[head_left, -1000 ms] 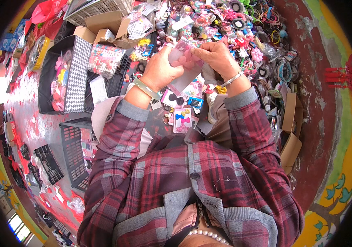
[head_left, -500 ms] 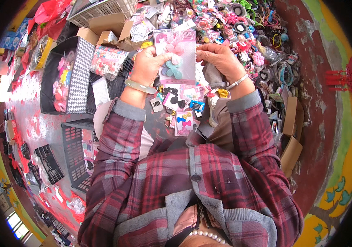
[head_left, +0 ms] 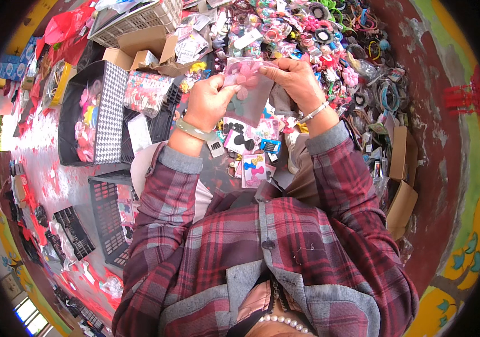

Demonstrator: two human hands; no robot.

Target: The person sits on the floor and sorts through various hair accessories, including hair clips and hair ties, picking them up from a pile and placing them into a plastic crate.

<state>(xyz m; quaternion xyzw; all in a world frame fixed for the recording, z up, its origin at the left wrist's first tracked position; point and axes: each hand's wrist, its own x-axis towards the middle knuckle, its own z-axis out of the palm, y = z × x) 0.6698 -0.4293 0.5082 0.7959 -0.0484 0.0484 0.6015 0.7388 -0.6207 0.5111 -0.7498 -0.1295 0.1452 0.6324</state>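
Note:
A card of pastel flower hair clips (head_left: 247,80) in a cloudy clear plastic bag hangs upright, slightly tilted, in front of me. My left hand (head_left: 208,104) pinches its left edge, thumb across the front. At the upper right corner my right hand (head_left: 298,85) grips the bag between thumb and fingers. The lower flowers look dim through the plastic. Below the card lie several carded hair accessories, among them a card with black bows (head_left: 240,139), a blue packet (head_left: 271,146) and a card with blue and pink bows (head_left: 253,170).
A large heap of hair ties and headbands (head_left: 330,50) spreads ahead and to the right. To the left stand a houndstooth-sided bin (head_left: 108,106), an open cardboard box (head_left: 167,48), a pale crate (head_left: 139,25) and a black plastic basket (head_left: 105,210). More cardboard (head_left: 402,160) lies right.
The bagged card has tipped and dropped slightly, and its flowers look hazier. My right hand has moved left onto its top corner; my left hand has shifted a little down and stays on the edge.

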